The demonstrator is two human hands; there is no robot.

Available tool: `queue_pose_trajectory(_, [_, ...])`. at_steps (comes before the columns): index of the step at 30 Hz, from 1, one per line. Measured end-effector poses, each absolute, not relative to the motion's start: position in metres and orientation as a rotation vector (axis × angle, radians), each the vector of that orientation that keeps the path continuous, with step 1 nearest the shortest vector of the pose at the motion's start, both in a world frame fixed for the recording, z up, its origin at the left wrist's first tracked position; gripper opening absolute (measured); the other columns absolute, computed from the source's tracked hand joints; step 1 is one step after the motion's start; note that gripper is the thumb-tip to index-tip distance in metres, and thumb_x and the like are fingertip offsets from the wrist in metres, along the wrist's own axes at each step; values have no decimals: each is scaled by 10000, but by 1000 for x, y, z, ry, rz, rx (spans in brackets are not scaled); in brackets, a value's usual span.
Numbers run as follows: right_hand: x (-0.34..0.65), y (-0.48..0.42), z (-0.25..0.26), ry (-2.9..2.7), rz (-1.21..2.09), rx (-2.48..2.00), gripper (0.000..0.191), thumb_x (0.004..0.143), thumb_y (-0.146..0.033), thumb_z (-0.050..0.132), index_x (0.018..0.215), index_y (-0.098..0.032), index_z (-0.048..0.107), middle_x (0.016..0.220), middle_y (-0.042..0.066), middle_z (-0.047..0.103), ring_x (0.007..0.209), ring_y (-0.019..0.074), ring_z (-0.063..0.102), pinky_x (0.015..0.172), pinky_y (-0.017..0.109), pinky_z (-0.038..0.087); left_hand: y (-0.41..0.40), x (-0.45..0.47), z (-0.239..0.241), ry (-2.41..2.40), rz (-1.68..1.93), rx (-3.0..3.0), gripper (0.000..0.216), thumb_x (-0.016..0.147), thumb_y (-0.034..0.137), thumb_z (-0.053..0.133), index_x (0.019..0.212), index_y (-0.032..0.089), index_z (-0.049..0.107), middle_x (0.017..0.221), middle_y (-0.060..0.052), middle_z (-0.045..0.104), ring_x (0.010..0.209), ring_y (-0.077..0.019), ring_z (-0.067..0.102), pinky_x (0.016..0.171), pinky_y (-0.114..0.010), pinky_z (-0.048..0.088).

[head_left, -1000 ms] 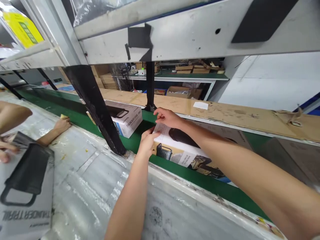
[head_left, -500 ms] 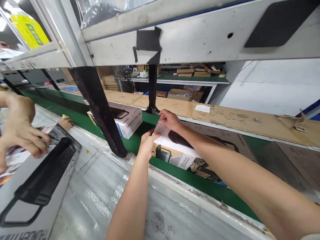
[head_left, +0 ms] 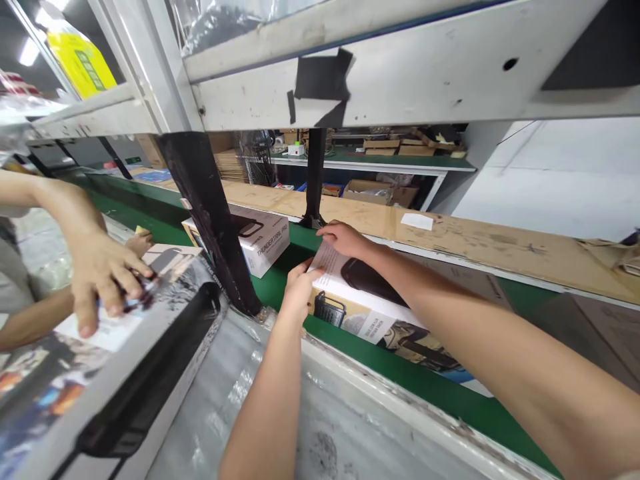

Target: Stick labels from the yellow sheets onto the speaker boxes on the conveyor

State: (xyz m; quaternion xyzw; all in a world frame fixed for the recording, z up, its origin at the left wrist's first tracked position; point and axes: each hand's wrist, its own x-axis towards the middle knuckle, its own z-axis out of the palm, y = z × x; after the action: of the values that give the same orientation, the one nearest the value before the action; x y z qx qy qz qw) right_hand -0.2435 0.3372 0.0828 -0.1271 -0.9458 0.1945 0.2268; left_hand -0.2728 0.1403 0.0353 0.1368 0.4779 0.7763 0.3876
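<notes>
A long printed cardboard box (head_left: 357,321) lies on the green conveyor belt, with dark product pictures on its top and side. At its left end, my left hand (head_left: 299,288) is closed round the near corner, thumb on top and fingers against the end face. My right hand (head_left: 346,239) is closed at the far corner of the same end, fingers bent over the edge. The end face itself is hidden from view. Further left on the belt sits another box (head_left: 270,243) marked THUNDERTRAIL PRO, partly behind a black-wrapped post (head_left: 207,213).
At left, a co-worker's hand (head_left: 107,273) lies on a large printed box (head_left: 165,373) over the metal bench (head_left: 260,413). A white beam (head_left: 400,87) crosses overhead. Another box (head_left: 585,333) is on the belt (head_left: 345,340) at right. A cardboard-covered ledge (head_left: 460,240) runs behind.
The co-worker's box at left has turned and come nearer the post, with that person's hand further right. My hands stay at the same box end; the view has shifted slightly.
</notes>
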Motion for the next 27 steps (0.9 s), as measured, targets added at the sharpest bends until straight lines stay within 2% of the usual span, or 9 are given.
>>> queue_pose_trajectory(2, [-253, 339, 87, -2638, 533, -367, 257, 865, -69, 622, 929, -224, 816, 953, 74, 727, 875, 218, 696, 853, 338, 557, 139, -274, 36, 1200, 1976, 345, 549, 535, 285, 838, 1062, 136, 791, 925, -98, 789, 903, -268, 712, 799, -322, 482])
queue_pose_trajectory(6, [-255, 339, 92, -2684, 517, -383, 264, 915, -109, 591, 1024, -220, 805, 1064, 75, 733, 970, 220, 682, 933, 345, 528, 140, -275, 37, 1176, 1990, 310, 545, 516, 269, 843, 1041, 134, 785, 884, -89, 786, 856, -259, 710, 797, -324, 485])
queue_pose_trajectory(10, [-255, 341, 96, -2822, 542, -438, 125, 895, -300, 727, 915, -218, 820, 1008, 91, 735, 954, 248, 676, 913, 358, 533, 144, -271, 36, 1180, 1980, 307, 569, 530, 272, 852, 1077, 132, 780, 928, -98, 787, 874, -260, 710, 808, -326, 486])
queue_pose_trajectory(13, [-259, 346, 106, -2954, 604, -506, 295, 904, -478, 732, 758, -233, 807, 846, 87, 735, 836, 253, 679, 820, 363, 545, 146, -268, 36, 1164, 1962, 308, 566, 562, 260, 834, 1111, 137, 774, 951, -104, 787, 877, -265, 711, 806, -336, 489])
queue_pose_trajectory(15, [-260, 351, 114, -3039, 669, -542, 333, 890, -543, 736, 755, -248, 811, 793, 74, 740, 721, 237, 670, 726, 359, 541, 147, -267, 35, 1156, 1957, 313, 548, 578, 260, 830, 1110, 140, 775, 948, -106, 786, 885, -273, 710, 813, -345, 491])
queue_pose_trajectory(19, [-261, 359, 124, -3130, 755, -540, 218, 768, -486, 858, 808, -275, 823, 836, 42, 772, 717, 234, 683, 667, 338, 524, 148, -271, 34, 1164, 1978, 306, 518, 578, 233, 837, 1082, 124, 782, 960, -118, 783, 941, -286, 709, 861, -352, 493])
queue_pose_trajectory(22, [-267, 363, 123, -3141, 777, -503, 222, 711, -467, 887, 814, -281, 823, 840, 29, 778, 710, 222, 682, 635, 321, 518, 149, -274, 32, 1163, 1981, 302, 510, 594, 216, 806, 1094, 119, 787, 989, -119, 787, 962, -284, 714, 879, -351, 499])
queue_pose_trajectory(25, [-276, 365, 122, -3159, 783, -475, 265, 650, -499, 914, 714, -268, 802, 725, 24, 751, 610, 201, 650, 576, 317, 503, 148, -275, 31, 1155, 1985, 321, 492, 604, 225, 798, 1088, 133, 791, 994, -111, 788, 977, -286, 712, 889, -353, 498])
queue_pose_trajectory(27, [-280, 365, 122, -3161, 793, -458, 257, 594, -458, 942, 649, -264, 783, 667, 15, 731, 571, 189, 626, 554, 311, 489, 147, -276, 31, 1146, 1996, 326, 481, 605, 229, 802, 1078, 141, 792, 1002, -107, 789, 986, -283, 710, 895, -350, 495])
